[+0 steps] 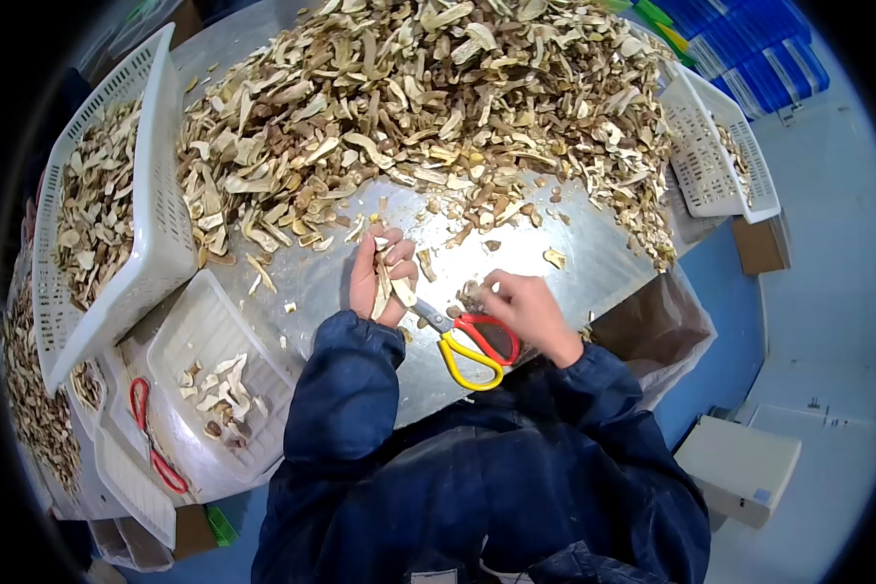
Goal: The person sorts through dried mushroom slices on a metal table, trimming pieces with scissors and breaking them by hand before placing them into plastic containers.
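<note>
My left hand (384,277) is palm up with curled fingers around several pale dried mushroom slices (383,292). Scissors (469,366) with one yellow and one red handle are just in front of me, their blades pointing toward the left hand; the blade tips are hidden behind a slice. Above the red handle is my right hand (528,310), its fingers bent and pinched together. Whatever they hold, if anything, cannot be made out. Small brown mushroom bits (470,295) lie right beside these fingertips.
A large heap of dried mushroom slices (438,88) covers the metal table's (594,253) far side. White baskets stand left (165,234) and right (696,161). A shallow white tray (263,360) holds several slices; red-handled scissors (149,443) lie beside it. A lined bin (662,336) stands right.
</note>
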The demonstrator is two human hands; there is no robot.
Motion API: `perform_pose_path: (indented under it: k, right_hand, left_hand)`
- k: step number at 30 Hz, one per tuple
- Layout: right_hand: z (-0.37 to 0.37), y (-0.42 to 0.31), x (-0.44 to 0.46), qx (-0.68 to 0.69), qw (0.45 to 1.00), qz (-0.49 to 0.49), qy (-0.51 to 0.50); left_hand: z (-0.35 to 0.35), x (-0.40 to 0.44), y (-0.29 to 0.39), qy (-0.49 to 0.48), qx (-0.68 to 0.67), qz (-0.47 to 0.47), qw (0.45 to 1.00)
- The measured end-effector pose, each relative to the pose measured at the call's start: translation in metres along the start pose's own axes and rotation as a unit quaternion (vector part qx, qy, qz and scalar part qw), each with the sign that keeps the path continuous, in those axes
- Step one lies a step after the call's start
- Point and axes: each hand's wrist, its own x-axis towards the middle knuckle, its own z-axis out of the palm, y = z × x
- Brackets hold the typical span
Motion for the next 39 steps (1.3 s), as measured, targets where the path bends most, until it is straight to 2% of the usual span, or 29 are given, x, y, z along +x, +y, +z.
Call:
perform_pose_path:
  k: [1, 3, 4, 8, 12, 15, 18, 20, 21, 23, 25, 26, 29, 30, 32, 33, 34, 37, 39]
  right_hand:
    - [-0.011, 0.005, 0.004, -0.003, 0.999, 0.032, 0.006]
    - [-0.031, 0.021, 0.013, -0.018, 0.996, 0.055, -0.062]
    - [-0.036, 0.02, 0.016, 0.004, 0.998, 0.061, -0.021]
    - [-0.026, 0.039, 0.048, -0.082, 0.988, 0.003, 0.131]
    - [-0.006, 0.045, 0.076, -0.126, 0.977, -0.059, 0.163]
    - [0.003, 0.049, 0.082, -0.188, 0.968, -0.077, 0.147]
    - [0.003, 0.058, 0.071, -0.106, 0.982, -0.086, 0.13]
    - [-0.001, 0.065, 0.063, 0.104, 0.989, 0.026, 0.103]
    - [-0.003, 0.069, 0.058, 0.207, 0.971, 0.082, 0.088]
    - [-0.009, 0.079, 0.047, 0.475, 0.877, 0.07, 0.032]
    - [-0.017, 0.075, 0.038, 0.703, 0.709, 0.05, -0.024]
    - [-0.019, 0.071, 0.035, 0.719, 0.694, 0.015, -0.038]
    - [-0.025, 0.072, 0.042, 0.752, 0.659, 0.024, -0.019]
    - [-0.03, 0.075, 0.047, 0.686, 0.727, 0.021, -0.022]
    - [-0.039, 0.055, 0.062, 0.426, 0.901, 0.077, 0.03]
    - [-0.042, 0.046, 0.073, 0.276, 0.954, 0.1, 0.056]
    - [-0.032, 0.05, 0.086, 0.061, 0.99, 0.015, 0.129]
    - [-0.018, 0.034, 0.097, -0.242, 0.955, 0.038, 0.167]
    - [-0.009, 0.036, 0.104, -0.266, 0.954, 0.061, 0.123]
  left_hand:
    - [-0.001, 0.0, 0.0, 0.003, 0.005, 0.002, 1.0]
    - [-0.003, 0.002, 0.001, -0.003, 0.004, -0.008, 1.0]
    - [-0.003, 0.002, 0.0, -0.01, 0.003, -0.01, 1.0]
    - [0.0, 0.001, -0.003, -0.003, 0.023, -0.017, 1.0]
    - [-0.001, 0.0, -0.003, -0.008, 0.04, -0.023, 0.999]
    - [-0.001, 0.0, -0.003, -0.004, 0.043, -0.018, 0.999]
    - [-0.004, 0.001, -0.002, -0.004, 0.041, -0.021, 0.999]
    - [-0.003, 0.001, -0.002, -0.004, 0.04, -0.02, 0.999]
    - [-0.003, 0.001, -0.003, -0.005, 0.039, -0.02, 0.999]
    - [-0.005, 0.001, -0.003, -0.008, 0.036, -0.021, 0.999]
    - [-0.004, 0.002, -0.004, -0.01, 0.035, -0.024, 0.999]
    - [-0.002, 0.002, -0.004, -0.009, 0.035, -0.025, 0.999]
    - [-0.002, 0.002, -0.005, -0.003, 0.036, -0.024, 0.999]
    - [-0.002, 0.001, -0.005, 0.001, 0.036, -0.024, 0.999]
    - [-0.002, 0.0, -0.005, 0.01, 0.045, -0.025, 0.999]
    - [-0.002, 0.001, -0.005, 0.013, 0.05, -0.025, 0.998]
    - [-0.003, 0.001, -0.006, 0.012, 0.05, -0.026, 0.998]
    - [-0.004, 0.001, -0.005, 0.009, 0.056, -0.028, 0.998]
    - [-0.003, 0.0, -0.006, 0.005, 0.061, -0.026, 0.998]
